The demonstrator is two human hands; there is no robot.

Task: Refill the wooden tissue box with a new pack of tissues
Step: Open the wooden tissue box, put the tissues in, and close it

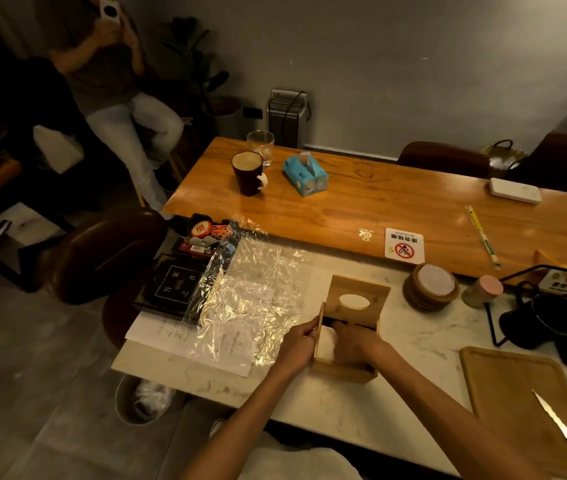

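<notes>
Light bamboo tissue box (344,365) near middle of white marble surface (396,403), hinged lid with oval slot (356,301) standing open. Left hand (297,344) pinching box's left wall. Right hand (353,342) down inside on white tissues (325,344), grip can't tell. Crinkled clear plastic wrap (251,299) just left. White no-smoking sign (404,245) further back, text too small to read.

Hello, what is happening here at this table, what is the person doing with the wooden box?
A person is refilling a wooden tissue box on the marble table. Its lid, with an oval slot, stands open. The left hand holds the box's left wall, and the right hand reaches inside, pressing on the white tissues. Crumpled clear plastic wrap lies to the left, over some papers.
</notes>
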